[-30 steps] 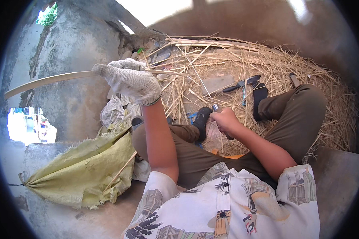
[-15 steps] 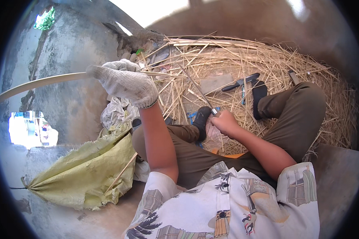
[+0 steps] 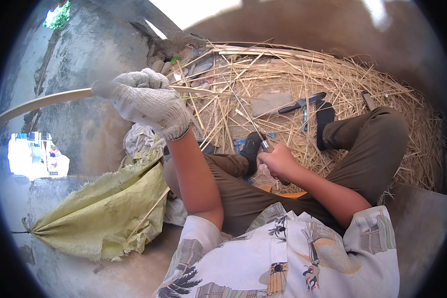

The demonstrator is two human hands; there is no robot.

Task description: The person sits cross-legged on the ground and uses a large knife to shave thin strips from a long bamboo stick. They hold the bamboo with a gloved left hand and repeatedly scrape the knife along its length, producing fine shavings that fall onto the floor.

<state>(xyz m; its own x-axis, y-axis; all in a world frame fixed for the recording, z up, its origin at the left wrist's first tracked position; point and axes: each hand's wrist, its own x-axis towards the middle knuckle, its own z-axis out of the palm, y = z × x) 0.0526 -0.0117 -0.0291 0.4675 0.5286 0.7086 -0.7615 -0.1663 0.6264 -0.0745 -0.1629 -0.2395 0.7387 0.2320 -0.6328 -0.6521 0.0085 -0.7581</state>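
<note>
My left hand (image 3: 151, 107), in a white knit glove, is closed around a long pale strip (image 3: 44, 100) that looks like bamboo. One end of the strip curves off to the left; the other sticks out a little to the right of the glove. My right hand (image 3: 281, 163) is bare and wrapped round the handle of a knife. Its long, narrow blade (image 3: 243, 106) points up and away to the left, apart from the strip and looking nearly edge-on. My dark shoe (image 3: 253, 149) is just beside the knife's handle.
Straw-like shavings (image 3: 382, 99) and loose strips cover the floor ahead. Among them lie a flat grey block (image 3: 272, 103) and another black-handled knife (image 3: 303, 102). A yellow-green woven sack (image 3: 104, 213) is at my left. A rough wall (image 3: 99, 54) rises on the left.
My left hand has shifted slightly left with the strip. My right hand has turned the knife, so its blade looks thinner and a bit steeper.
</note>
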